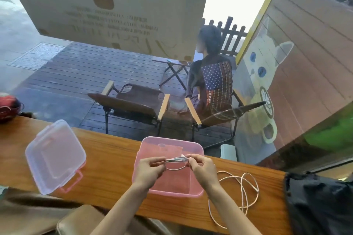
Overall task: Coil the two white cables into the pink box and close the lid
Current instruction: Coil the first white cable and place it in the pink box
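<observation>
An open pink box (170, 144) stands on the wooden counter in front of me. Above it, my left hand (150, 170) and my right hand (202, 168) each pinch one end of a coiled white cable (175, 160), stretched flat between them. A second white cable (242, 194) lies loose in loops on the counter to the right of the box. The clear lid (53, 156) with a pink latch lies upside down on the counter at the left.
A black bag (321, 204) sits at the right end of the wooden counter (108, 168). A red object (7, 107) lies at the far left. Beyond the window, a person sits in a chair (210, 86) beside an empty chair (133, 101).
</observation>
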